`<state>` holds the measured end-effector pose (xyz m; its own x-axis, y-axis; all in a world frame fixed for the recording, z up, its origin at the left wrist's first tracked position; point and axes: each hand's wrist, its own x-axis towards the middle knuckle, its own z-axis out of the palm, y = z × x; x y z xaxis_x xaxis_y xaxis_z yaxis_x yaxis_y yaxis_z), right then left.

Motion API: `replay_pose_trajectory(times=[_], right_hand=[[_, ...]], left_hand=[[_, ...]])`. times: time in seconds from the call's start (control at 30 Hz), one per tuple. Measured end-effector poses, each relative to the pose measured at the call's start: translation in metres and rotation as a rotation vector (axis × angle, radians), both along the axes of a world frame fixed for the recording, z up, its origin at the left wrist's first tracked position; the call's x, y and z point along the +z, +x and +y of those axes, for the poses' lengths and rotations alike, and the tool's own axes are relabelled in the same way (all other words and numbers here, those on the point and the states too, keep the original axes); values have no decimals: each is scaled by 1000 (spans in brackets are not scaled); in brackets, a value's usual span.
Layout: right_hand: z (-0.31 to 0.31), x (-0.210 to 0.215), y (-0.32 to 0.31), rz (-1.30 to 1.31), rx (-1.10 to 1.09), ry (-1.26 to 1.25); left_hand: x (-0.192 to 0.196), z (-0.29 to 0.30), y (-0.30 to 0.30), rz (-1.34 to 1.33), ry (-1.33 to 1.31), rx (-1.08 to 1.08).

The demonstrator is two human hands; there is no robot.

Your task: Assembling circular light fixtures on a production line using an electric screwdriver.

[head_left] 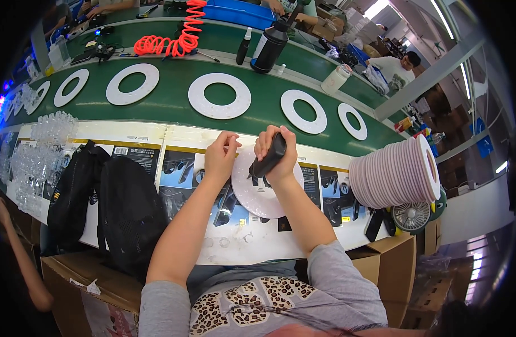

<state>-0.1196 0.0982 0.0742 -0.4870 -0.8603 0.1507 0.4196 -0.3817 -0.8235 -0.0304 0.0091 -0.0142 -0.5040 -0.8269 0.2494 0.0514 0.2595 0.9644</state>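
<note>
A white flat ring [250, 201] lies in front of me on a worktop covered with printed sheets. My right hand [281, 150] is wrapped round a black hand tool [270, 156] with a thick, rounded handle. The tool is tilted over the ring, its narrow end pointing down to the left near the ring's upper inner part. Its exact kind does not show. Beside the ring's upper left edge is my left hand [221, 156], fingers curled in toward the thumb. Whatever might be between those fingers is hidden.
More white rings [197, 96] lie spaced along the green conveyor belt [171, 106]. At right stands a tall stack of rings [390, 175] beside a small fan [410, 216]. Black bags [129, 208] and clear plastic pieces [36, 163] sit left. A black bottle [271, 46] stands beyond the belt.
</note>
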Motion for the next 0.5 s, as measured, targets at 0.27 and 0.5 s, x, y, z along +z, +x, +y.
replay_pose_trajectory(times=[0.27, 0.5], right_hand=[[-1, -4, -1, 15, 14, -6], [0, 4, 1, 6, -6, 18]], left_hand=[[0, 1, 0, 3, -4, 8], [0, 1, 0, -1, 3, 4]])
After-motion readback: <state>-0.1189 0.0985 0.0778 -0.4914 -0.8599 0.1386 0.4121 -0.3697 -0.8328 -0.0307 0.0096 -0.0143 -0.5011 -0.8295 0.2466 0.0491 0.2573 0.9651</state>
